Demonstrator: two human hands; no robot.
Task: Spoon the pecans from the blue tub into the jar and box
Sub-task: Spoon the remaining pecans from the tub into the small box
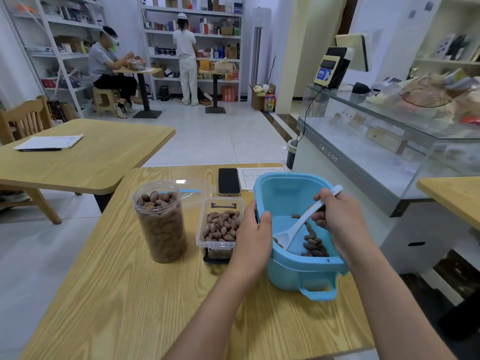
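The blue tub (285, 193) stands tilted toward me at the right of the wooden table (124, 294), with a few pecans (313, 242) left along its lower right side. My left hand (253, 235) grips the tub's left rim. My right hand (337, 216) holds the handle of a white spoon (293, 229), whose bowl rests low on the tub's floor. A clear round jar (161, 222), nearly full of pecans, stands at the left. Between jar and tub sits a clear rectangular box (220, 224) heaped with pecans.
A black phone (228, 181) and a sheet of paper (257, 175) lie behind the box. A clear lid (192, 189) lies behind the jar. A glass counter (389, 141) runs along the right. Another table (104, 152) stands at the left. Two people are far back.
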